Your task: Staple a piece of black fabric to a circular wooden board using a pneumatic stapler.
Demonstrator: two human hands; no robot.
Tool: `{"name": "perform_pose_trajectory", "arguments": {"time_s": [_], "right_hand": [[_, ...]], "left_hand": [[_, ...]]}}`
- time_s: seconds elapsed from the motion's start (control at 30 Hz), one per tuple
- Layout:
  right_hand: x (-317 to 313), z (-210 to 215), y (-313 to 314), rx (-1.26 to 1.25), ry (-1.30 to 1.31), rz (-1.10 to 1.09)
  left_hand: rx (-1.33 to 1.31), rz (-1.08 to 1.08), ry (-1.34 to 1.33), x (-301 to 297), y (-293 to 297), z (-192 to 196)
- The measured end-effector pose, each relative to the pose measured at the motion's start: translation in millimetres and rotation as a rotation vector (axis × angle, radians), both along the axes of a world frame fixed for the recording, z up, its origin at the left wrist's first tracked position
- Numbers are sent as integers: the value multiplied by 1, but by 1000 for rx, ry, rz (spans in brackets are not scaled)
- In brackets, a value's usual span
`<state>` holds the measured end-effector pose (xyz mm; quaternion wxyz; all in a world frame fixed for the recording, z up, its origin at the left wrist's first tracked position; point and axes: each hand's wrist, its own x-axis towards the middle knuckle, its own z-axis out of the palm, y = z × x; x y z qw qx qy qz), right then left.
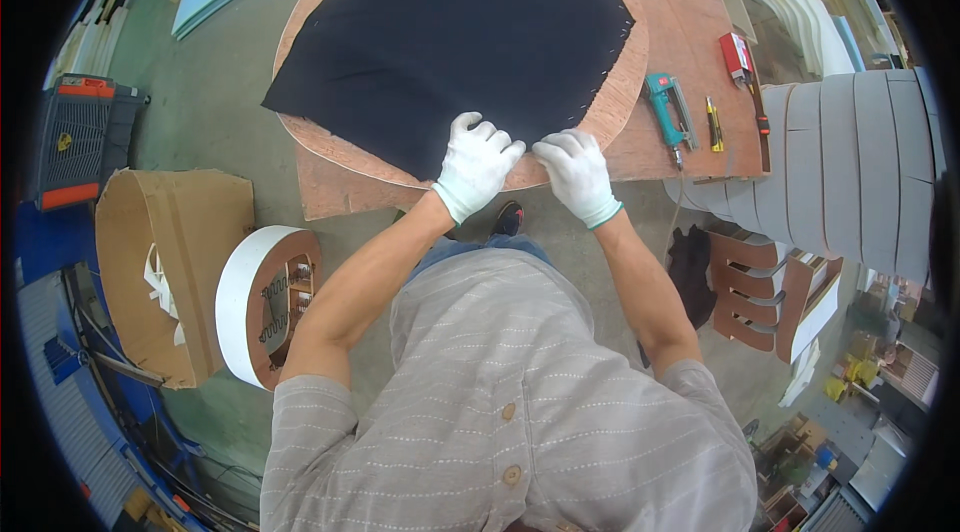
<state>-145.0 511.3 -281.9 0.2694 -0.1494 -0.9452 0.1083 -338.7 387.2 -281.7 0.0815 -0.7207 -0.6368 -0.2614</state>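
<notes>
A large black fabric (450,42) lies over a round plywood board (625,82). Small staples run along the fabric's right edge, and its left corner hangs past the board's rim. Both hands wear white knit gloves and meet at the fabric's near edge. My left hand (474,167) is closed, its curled fingers gripping the fabric. Close beside it, my right hand (578,172) is closed too, with fingertips pinching the fabric's edge at the board's rim; the fingertips are partly hidden. To the right of the board lies a teal staple gun (668,120).
The board rests on a wooden table (690,22). A yellow utility knife (714,124), a red box (736,57) and a red-handled tool (762,117) lie at its right. A cardboard box (185,262) and a curved white-edged frame (245,302) stand left; grey curved panels (850,157) stack at right.
</notes>
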Motion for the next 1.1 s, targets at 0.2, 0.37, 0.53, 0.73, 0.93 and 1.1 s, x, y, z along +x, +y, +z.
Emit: {"name": "perform_pose_trajectory", "arguments": {"time_s": [0.2,0.37,0.53,0.73,0.93,1.1], "right_hand": [[25,3,-2,-90,87,-242],[-8,15,-1,-25,-36,-114],[-12,4,7,-20,-33,-55],[-8,-1,8,17,-35,-41],[-6,-3,4,27,-22,-43],[21,4,13,-59,9,-89]], "left_hand": [[13,-31,1,-2,1,-1],[30,-37,36,-3,1,3],[6,-44,32,-4,2,2],[28,-17,-8,9,6,11],[-4,-20,-4,14,8,2],[-59,-43,-16,17,3,0]]}}
